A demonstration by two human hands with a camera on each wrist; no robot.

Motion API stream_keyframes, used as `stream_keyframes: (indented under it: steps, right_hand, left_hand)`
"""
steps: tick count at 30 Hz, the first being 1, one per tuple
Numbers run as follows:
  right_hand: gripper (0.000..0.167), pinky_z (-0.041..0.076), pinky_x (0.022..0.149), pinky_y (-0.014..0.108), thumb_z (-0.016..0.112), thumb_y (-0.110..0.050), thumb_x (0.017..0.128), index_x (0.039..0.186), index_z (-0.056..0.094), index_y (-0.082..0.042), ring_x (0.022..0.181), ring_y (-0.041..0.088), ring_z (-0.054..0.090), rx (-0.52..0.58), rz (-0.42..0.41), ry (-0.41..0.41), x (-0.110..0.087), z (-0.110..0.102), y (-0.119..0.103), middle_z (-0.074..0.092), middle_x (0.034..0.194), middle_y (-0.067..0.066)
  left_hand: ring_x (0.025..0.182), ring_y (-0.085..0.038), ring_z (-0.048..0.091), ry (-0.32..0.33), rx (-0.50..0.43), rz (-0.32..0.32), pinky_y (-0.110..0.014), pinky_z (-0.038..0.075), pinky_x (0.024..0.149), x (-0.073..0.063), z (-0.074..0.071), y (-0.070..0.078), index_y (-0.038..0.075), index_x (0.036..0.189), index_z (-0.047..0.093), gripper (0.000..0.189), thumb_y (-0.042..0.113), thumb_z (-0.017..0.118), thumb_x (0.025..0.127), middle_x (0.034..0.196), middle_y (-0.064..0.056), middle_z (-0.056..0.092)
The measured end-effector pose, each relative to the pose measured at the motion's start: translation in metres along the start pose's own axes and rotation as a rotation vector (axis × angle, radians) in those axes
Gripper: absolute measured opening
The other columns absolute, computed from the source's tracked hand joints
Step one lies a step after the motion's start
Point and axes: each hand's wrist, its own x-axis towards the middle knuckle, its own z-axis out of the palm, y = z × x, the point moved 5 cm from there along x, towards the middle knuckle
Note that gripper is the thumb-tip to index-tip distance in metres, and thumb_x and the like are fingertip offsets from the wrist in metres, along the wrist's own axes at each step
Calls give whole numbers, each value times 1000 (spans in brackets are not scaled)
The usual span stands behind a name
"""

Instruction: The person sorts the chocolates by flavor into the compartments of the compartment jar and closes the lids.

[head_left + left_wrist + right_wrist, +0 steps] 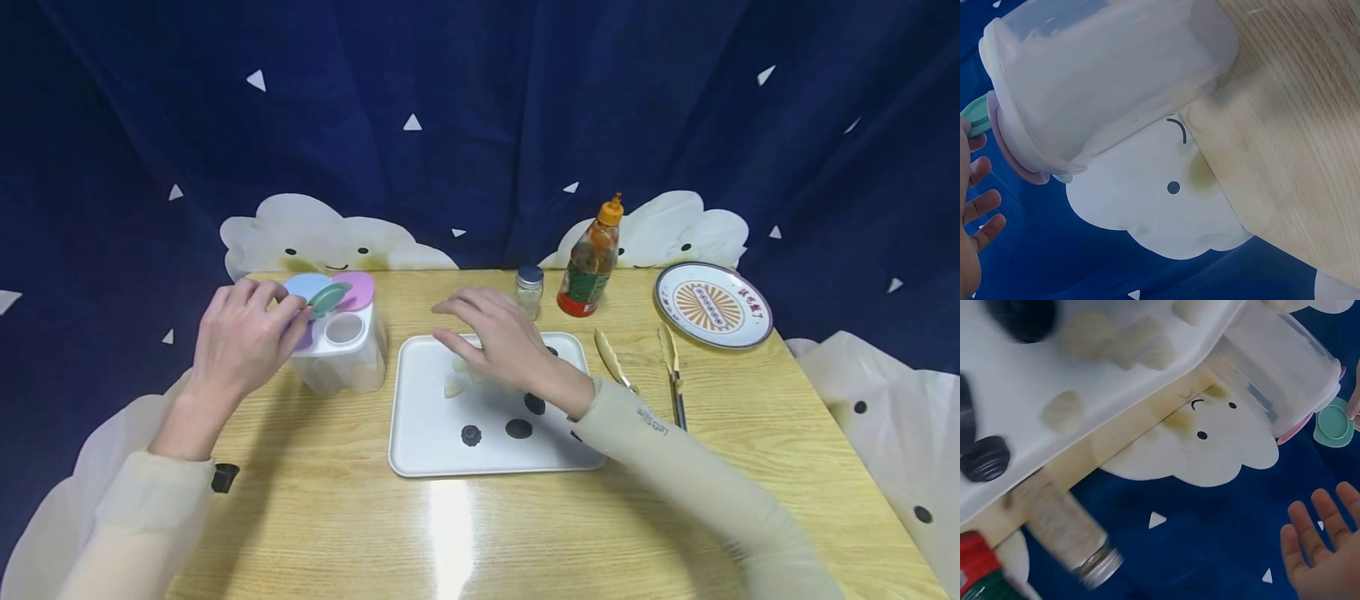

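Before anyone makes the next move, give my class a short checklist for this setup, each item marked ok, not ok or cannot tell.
1. Left hand has hold of the green lid: ok.
2. Round opening of the container uncovered: ok.
3. Container upright on the table: ok.
4. Contents beneath that opening identified: cannot tell; the clouded wall hides them.
5. Right hand free: ok, it holds nothing above the white tray.
6. Tongs in hand: not ok; they lie on the table.

plate [712, 305] near tongs [671, 357], bottle [590, 265] beside jar [528, 293]
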Motion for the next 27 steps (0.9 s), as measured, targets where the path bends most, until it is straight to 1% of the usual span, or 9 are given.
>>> stream_keyframes:
  steps: [4, 6, 8, 12, 20, 23, 27]
  right_hand:
    - [40, 54, 106, 44, 68, -44, 98, 127, 72, -16, 122, 25, 68, -51, 47, 12, -29, -16, 12, 72, 126, 4]
    - [43, 55, 100, 44, 70, -46, 96, 127, 73, -16, 120, 26, 68, -68, 81, 25, -46, -24, 20, 72, 126, 5]
    - [46, 56, 93, 44, 72, -48, 94, 126, 72, -15, 116, 26, 68, -88, 121, 36, -63, -31, 29, 72, 126, 6]
    - [52, 55, 87, 48, 74, -50, 91, 129, 71, -15, 114, 30, 67, -142, 219, 40, -99, -43, 50, 71, 126, 8]
    - [69, 53, 90, 55, 79, -54, 85, 135, 66, -8, 114, 41, 64, -304, 414, 4, -163, -65, 96, 68, 127, 17]
    - [77, 52, 88, 58, 80, -55, 82, 137, 64, -5, 113, 44, 64, -356, 473, 2, -184, -72, 108, 68, 127, 21]
    - [85, 51, 87, 62, 82, -57, 79, 139, 61, 0, 109, 51, 64, -415, 529, 10, -211, -80, 120, 67, 127, 27]
  left_hand:
    - [83, -45, 62, 33, -29, -1, -57, 48, 67, 1, 1, 0, 5, 93, 71, 22, 25, 61, 97, 89, -20, 69]
    - [82, -45, 62, 40, -35, 0, -57, 47, 66, 2, 1, -1, 5, 92, 71, 22, 25, 62, 96, 89, -20, 69]
    - [82, -45, 62, 38, -35, -2, -56, 47, 66, 1, 2, -1, 6, 91, 71, 22, 25, 61, 96, 89, -20, 69]
    - [81, -45, 61, 28, -29, -9, -56, 47, 65, 1, 2, -1, 5, 90, 70, 25, 27, 59, 97, 89, -20, 69]
    - [84, -46, 62, 24, -32, -11, -56, 47, 64, 1, 1, -2, 4, 91, 69, 25, 27, 60, 96, 89, -22, 69]
    - [83, -46, 62, 31, -32, -10, -56, 46, 64, 1, 1, -2, 4, 90, 68, 25, 27, 60, 96, 89, -21, 69]
    - [82, -46, 61, 37, -35, -8, -55, 45, 63, 1, 1, -2, 4, 89, 67, 25, 27, 59, 96, 88, -21, 68]
